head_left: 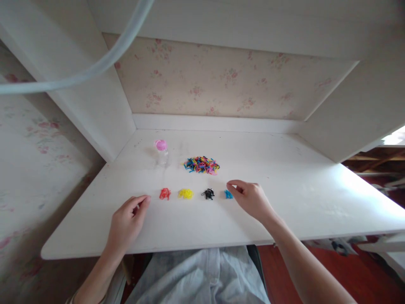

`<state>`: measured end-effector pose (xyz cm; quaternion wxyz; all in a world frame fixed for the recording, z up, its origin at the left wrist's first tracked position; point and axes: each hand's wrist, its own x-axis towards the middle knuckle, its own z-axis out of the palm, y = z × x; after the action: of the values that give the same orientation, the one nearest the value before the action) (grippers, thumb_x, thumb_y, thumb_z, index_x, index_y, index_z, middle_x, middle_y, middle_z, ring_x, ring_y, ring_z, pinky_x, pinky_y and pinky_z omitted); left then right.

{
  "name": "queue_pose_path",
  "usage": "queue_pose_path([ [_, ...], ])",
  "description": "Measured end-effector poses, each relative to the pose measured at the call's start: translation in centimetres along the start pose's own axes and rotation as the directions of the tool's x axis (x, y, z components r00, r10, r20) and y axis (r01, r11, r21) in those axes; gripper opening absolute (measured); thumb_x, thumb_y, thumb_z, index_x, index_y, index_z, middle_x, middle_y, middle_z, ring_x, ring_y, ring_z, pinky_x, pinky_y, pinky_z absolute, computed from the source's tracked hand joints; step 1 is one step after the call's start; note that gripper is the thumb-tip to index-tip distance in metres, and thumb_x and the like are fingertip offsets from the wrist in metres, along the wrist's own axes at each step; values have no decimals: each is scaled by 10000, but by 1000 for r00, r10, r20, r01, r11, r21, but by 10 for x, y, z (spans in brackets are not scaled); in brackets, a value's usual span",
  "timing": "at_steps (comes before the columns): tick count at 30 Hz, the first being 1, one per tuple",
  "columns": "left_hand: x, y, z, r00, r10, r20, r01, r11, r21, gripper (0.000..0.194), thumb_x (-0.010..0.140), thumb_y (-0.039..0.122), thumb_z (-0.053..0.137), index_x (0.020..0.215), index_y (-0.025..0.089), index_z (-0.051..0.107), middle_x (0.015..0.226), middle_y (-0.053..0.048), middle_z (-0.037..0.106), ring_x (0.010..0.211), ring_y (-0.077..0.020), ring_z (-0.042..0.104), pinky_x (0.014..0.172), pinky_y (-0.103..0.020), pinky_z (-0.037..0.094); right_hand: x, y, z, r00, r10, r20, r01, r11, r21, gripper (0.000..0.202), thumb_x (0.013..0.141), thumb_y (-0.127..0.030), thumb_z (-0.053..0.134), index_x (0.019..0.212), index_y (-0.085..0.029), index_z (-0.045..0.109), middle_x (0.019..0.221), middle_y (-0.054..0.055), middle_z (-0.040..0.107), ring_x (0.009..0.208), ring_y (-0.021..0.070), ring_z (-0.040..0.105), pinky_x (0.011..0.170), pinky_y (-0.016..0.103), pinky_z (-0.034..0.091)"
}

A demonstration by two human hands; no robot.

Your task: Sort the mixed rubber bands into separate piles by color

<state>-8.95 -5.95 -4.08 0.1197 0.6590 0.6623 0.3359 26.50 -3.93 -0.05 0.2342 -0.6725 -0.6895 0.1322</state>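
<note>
While our right hand (pixel 253 199), fingertips pinched, is beside blue bands (pixel 228 194), our left hand (pixel 125 220) curls near red bands (pixel 165 194); contents of either: cannot tell.

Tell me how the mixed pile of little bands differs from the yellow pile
The mixed pile shows many colors, including blue, pink, yellow and black, while the yellow pile is all one color. The mixed pile is clearly wider and bigger than the yellow pile. The mixed pile sits farther from the person; the yellow pile is closer, in a row with other single-color piles. Both lie loose on the white desk.
</note>
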Motion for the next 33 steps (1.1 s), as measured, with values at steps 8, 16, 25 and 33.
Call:
queue_pose_path([
  [8,1,-4,-1,999,-54,-2,54,996,-72,325,851,479,484,884,209,663,827,5,683,700,-129,592,655,-213,442,72,3,31,977,104,184,-24,919,-394,357,835,-448,468,1076,-308,691,942,72,702,812,210,634,677,287,427],
  [16,2,-5,0,999,-35,33,38,996,-87,324,858,476,477,892,211,659,816,11,671,679,-119,582,638,-209,441,84,12,41,974,4,226,79,932,-354,354,893,-449,395,989,-315,709,879,33,710,763,169,621,617,233,372],
  [25,3,-3,0,999,-9,48,13,996,-83,324,857,477,482,914,217,668,831,12,685,660,-111,588,628,-198,454,85,24,9,957,-89,275,169,945,-282,339,892,-340,391,868,-222,709,810,34,713,711,146,619,607,214,346],
  [33,2,-4,1,998,-7,56,10,998,-59,341,853,491,486,919,209,665,827,6,682,651,-113,582,626,-200,452,47,37,-24,994,-31,108,57,966,-253,327,881,-398,407,936,-266,701,811,2,718,695,140,626,589,210,373],
])
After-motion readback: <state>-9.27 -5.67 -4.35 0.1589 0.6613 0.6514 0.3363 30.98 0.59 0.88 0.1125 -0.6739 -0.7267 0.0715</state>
